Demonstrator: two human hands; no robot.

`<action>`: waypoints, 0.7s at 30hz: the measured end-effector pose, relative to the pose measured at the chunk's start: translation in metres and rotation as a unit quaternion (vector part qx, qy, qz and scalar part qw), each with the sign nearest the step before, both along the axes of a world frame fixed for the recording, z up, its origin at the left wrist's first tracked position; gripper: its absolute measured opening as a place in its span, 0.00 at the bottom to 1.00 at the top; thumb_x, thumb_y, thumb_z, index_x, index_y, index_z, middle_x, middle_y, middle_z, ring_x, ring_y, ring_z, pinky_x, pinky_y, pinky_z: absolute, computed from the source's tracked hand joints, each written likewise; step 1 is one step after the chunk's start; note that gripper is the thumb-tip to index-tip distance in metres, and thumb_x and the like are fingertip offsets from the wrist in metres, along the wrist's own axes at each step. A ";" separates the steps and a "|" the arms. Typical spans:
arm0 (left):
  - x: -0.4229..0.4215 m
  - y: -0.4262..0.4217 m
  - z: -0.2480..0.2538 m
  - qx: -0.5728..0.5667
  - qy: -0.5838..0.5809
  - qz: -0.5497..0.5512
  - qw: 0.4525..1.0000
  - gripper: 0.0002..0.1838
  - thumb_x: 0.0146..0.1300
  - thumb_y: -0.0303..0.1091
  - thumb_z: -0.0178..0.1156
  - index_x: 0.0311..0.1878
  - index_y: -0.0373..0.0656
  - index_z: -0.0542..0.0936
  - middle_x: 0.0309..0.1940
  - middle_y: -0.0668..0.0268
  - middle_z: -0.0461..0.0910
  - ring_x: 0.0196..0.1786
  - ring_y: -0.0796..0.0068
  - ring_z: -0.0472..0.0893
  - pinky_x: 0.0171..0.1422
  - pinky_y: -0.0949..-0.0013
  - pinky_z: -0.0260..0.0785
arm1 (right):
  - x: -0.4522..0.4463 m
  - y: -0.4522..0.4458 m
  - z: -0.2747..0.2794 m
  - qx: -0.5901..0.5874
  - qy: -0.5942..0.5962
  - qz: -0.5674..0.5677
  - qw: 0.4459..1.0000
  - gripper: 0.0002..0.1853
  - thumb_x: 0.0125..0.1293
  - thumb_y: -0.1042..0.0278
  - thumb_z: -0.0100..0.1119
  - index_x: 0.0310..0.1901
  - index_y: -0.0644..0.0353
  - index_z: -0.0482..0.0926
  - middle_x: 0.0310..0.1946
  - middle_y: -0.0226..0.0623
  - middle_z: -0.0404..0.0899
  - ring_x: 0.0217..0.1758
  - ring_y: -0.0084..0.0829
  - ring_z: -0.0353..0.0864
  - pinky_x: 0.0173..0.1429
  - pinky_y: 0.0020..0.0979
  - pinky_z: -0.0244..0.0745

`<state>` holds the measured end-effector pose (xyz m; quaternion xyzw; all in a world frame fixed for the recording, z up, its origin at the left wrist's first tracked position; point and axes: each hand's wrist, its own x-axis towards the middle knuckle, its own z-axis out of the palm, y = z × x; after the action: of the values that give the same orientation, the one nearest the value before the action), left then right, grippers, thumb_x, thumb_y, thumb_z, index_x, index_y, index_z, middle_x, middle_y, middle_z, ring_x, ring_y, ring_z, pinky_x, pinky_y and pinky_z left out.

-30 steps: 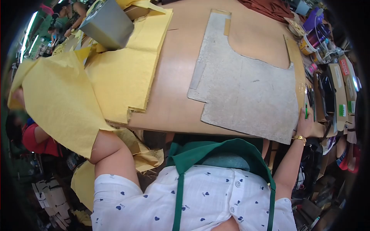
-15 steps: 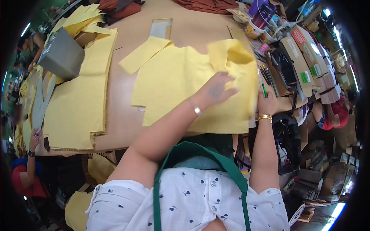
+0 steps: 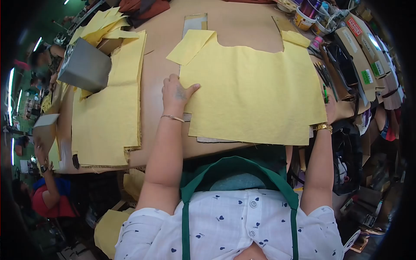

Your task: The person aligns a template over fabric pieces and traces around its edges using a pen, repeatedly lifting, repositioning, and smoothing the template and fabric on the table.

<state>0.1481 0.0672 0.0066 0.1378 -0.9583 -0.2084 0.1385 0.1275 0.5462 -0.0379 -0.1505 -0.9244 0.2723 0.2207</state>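
Where the yellow sheet [image 3: 251,95] lies flat near the surface's [image 3: 242,21] near edge, covering most of a grey template [image 3: 195,21]: left hand [image 3: 177,93], fingers apart, at its left side; right hand [image 3: 331,108], closed round a green pen [image 3: 325,92].

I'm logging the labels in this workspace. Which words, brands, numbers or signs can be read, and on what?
"FRAGILE": red sticker on a cardboard box.
Too small to read: the green labels, the bucket's label, the tiny print on the shirt.
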 end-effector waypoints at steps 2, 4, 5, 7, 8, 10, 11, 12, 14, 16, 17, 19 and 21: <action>-0.004 0.000 -0.004 0.047 -0.010 0.011 0.999 0.30 0.39 0.45 0.71 0.41 0.34 0.70 0.38 0.51 0.74 0.40 0.56 0.75 0.44 0.62 0.67 | -0.004 0.007 -0.011 -0.054 0.018 0.003 0.998 0.17 0.53 0.56 0.57 0.34 0.65 0.74 0.27 0.43 0.73 0.30 0.41 0.71 0.35 0.35 0.66; -0.006 -0.011 -0.005 0.088 -0.019 0.003 0.996 0.31 0.39 0.45 0.71 0.40 0.34 0.70 0.36 0.51 0.75 0.39 0.56 0.75 0.43 0.64 0.68 | -0.005 0.013 -0.010 -0.067 0.027 -0.004 0.997 0.19 0.55 0.53 0.56 0.32 0.65 0.75 0.25 0.43 0.73 0.28 0.39 0.71 0.35 0.34 0.65; -0.006 -0.015 -0.005 0.120 -0.027 -0.003 0.992 0.30 0.39 0.44 0.71 0.40 0.34 0.70 0.34 0.51 0.75 0.38 0.56 0.76 0.42 0.64 0.68 | -0.005 0.010 -0.007 -0.057 0.026 -0.013 0.998 0.20 0.55 0.52 0.56 0.32 0.65 0.75 0.24 0.42 0.73 0.27 0.37 0.71 0.34 0.33 0.65; -0.002 -0.022 -0.006 0.181 -0.045 -0.012 0.982 0.30 0.39 0.43 0.71 0.40 0.33 0.69 0.31 0.51 0.76 0.35 0.57 0.76 0.40 0.64 0.68 | -0.003 0.000 0.004 -0.061 0.017 -0.026 0.998 0.22 0.56 0.49 0.55 0.31 0.65 0.76 0.22 0.41 0.72 0.26 0.32 0.70 0.33 0.30 0.65; 0.002 -0.026 -0.008 0.165 -0.036 -0.014 0.986 0.29 0.39 0.42 0.71 0.39 0.33 0.70 0.30 0.52 0.76 0.34 0.57 0.76 0.39 0.64 0.68 | 0.002 -0.008 0.016 -0.076 0.006 -0.031 0.997 0.23 0.57 0.47 0.55 0.30 0.65 0.76 0.21 0.40 0.72 0.26 0.29 0.70 0.33 0.29 0.65; 0.015 -0.034 -0.014 0.130 -0.020 -0.015 0.991 0.28 0.40 0.41 0.71 0.39 0.32 0.70 0.28 0.52 0.77 0.32 0.57 0.77 0.38 0.64 0.68 | 0.004 -0.012 0.018 -0.096 0.002 -0.038 0.995 0.23 0.57 0.46 0.55 0.31 0.65 0.76 0.20 0.38 0.73 0.25 0.25 0.70 0.32 0.26 0.65; 0.026 -0.036 -0.010 0.150 -0.036 -0.025 0.988 0.26 0.41 0.40 0.70 0.38 0.33 0.70 0.28 0.52 0.76 0.33 0.57 0.76 0.39 0.64 0.68 | 0.002 -0.007 0.015 -0.100 0.007 -0.041 0.994 0.23 0.57 0.47 0.55 0.31 0.65 0.76 0.20 0.37 0.73 0.26 0.23 0.70 0.32 0.25 0.65; 0.042 -0.038 -0.003 0.170 -0.054 -0.035 0.983 0.25 0.42 0.39 0.69 0.38 0.33 0.71 0.29 0.52 0.76 0.34 0.57 0.76 0.40 0.64 0.68 | 0.002 -0.002 0.012 -0.104 0.012 -0.045 0.993 0.22 0.57 0.48 0.56 0.31 0.65 0.77 0.20 0.36 0.73 0.26 0.21 0.70 0.32 0.24 0.65; 0.067 -0.038 0.005 0.115 -0.026 -0.028 0.993 0.22 0.44 0.37 0.67 0.38 0.33 0.71 0.32 0.52 0.75 0.38 0.56 0.75 0.43 0.63 0.67 | 0.002 0.004 0.009 -0.141 0.061 -0.021 0.988 0.20 0.58 0.50 0.56 0.32 0.64 0.77 0.21 0.35 0.74 0.27 0.20 0.71 0.34 0.23 0.66; 0.086 -0.035 0.007 -0.036 0.060 0.014 0.997 0.19 0.47 0.36 0.64 0.39 0.34 0.72 0.36 0.51 0.74 0.42 0.55 0.73 0.46 0.62 0.66 | 0.005 -0.003 0.019 -0.141 0.075 0.033 0.987 0.15 0.58 0.57 0.57 0.34 0.63 0.77 0.24 0.38 0.75 0.28 0.26 0.72 0.35 0.27 0.67; 0.088 -0.027 0.009 -0.017 0.060 -0.037 0.997 0.19 0.48 0.35 0.63 0.39 0.34 0.72 0.38 0.52 0.73 0.44 0.54 0.72 0.48 0.61 0.65 | 0.005 -0.017 0.034 -0.052 0.064 0.050 0.995 0.14 0.57 0.58 0.57 0.34 0.63 0.77 0.24 0.39 0.75 0.28 0.29 0.73 0.36 0.29 0.67; 0.085 -0.001 0.011 0.021 0.058 -0.142 0.988 0.17 0.50 0.34 0.60 0.41 0.34 0.71 0.42 0.52 0.70 0.48 0.53 0.69 0.51 0.60 0.64 | 0.009 -0.059 0.064 0.123 0.042 0.083 0.988 0.13 0.56 0.60 0.57 0.34 0.62 0.77 0.24 0.42 0.75 0.29 0.35 0.73 0.36 0.33 0.67; 0.067 0.027 0.002 -0.018 0.079 -0.233 0.969 0.18 0.52 0.33 0.59 0.44 0.33 0.71 0.45 0.50 0.70 0.48 0.52 0.69 0.52 0.60 0.64 | 0.000 -0.096 0.065 0.090 0.027 0.175 0.980 0.11 0.55 0.61 0.57 0.32 0.62 0.76 0.24 0.43 0.73 0.31 0.42 0.71 0.36 0.38 0.66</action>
<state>0.2152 0.0945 0.0081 -0.1085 -0.9536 -0.2283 0.1635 0.1270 0.4504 0.0276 0.0417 -0.9509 0.2263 0.2068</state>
